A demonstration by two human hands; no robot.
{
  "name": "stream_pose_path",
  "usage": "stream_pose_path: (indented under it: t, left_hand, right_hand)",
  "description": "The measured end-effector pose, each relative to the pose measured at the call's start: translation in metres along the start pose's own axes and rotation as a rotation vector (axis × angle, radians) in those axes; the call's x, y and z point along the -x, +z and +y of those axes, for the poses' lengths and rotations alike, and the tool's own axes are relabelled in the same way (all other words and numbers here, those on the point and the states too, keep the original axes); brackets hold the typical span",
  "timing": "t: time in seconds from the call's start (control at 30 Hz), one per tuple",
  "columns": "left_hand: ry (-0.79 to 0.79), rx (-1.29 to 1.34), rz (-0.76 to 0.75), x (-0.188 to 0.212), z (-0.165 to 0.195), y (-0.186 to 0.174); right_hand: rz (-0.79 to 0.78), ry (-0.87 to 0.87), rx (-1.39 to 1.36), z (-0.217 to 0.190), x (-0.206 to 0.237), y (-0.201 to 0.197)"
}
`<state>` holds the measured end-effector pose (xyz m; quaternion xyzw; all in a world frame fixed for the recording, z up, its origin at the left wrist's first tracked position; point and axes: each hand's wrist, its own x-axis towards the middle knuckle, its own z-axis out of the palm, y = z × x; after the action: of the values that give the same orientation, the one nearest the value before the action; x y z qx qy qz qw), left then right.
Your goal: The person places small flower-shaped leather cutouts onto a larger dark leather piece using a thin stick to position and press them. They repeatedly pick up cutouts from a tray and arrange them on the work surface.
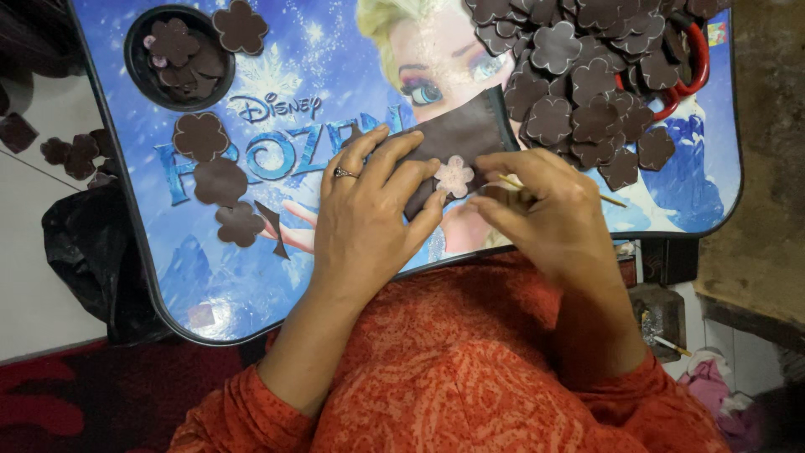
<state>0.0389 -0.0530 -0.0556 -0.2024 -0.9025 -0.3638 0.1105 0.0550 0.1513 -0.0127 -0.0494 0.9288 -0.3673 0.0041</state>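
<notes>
Nearest, orange patterned sleeves and both forearms reaching forward over the rim of a small lap table with a glossy blue cartoon print. Left hand, ring on one finger, spread flat with fingers loosely apart, pressing down on a dark brown strip of thin sheet that lies slantwise at the table's middle. Right hand curled just beside it, fingertips pinched together on a thin pale stick whose far end pokes out to the right; exact grip on the stick partly hidden by the knuckles. Between the two hands, touching the strip's near end, a small pale pink flower cut-out. Flower and strip judged very light, soft and bendy, likely foam or felt: easily creased or torn at the petals, best pinned flat by the strip's broad face and lifted by an edge, the flower nudged by its centre rather than a petal. To the left, loose dark flower cut-outs scattered singly on the print. Farther off, a round black bowl holding more of them at the left corner, and at the far right a big heap of dark flowers half burying red-handled scissors.
</notes>
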Motion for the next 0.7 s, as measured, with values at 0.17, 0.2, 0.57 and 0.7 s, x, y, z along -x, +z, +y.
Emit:
stream_pose_path:
  t: [0.17, 0.2, 0.57, 0.7]
  left_hand:
    - [0.006, 0.002, -0.001, 0.002, 0.000, 0.001]
    - [0.005, 0.005, -0.002, 0.001, 0.000, 0.001]
    - [-0.004, 0.010, -0.011, 0.002, -0.001, 0.000]
    - [-0.008, 0.008, -0.013, 0.001, -0.001, 0.001]
  right_hand:
    - [0.028, 0.009, 0.012, 0.005, 0.004, -0.002]
    - [0.019, 0.020, -0.001, 0.005, 0.004, -0.001]
    - [0.025, -0.024, 0.004, 0.008, 0.003, 0.009]
    - [0.022, -0.034, 0.005, 0.010, 0.002, 0.009]
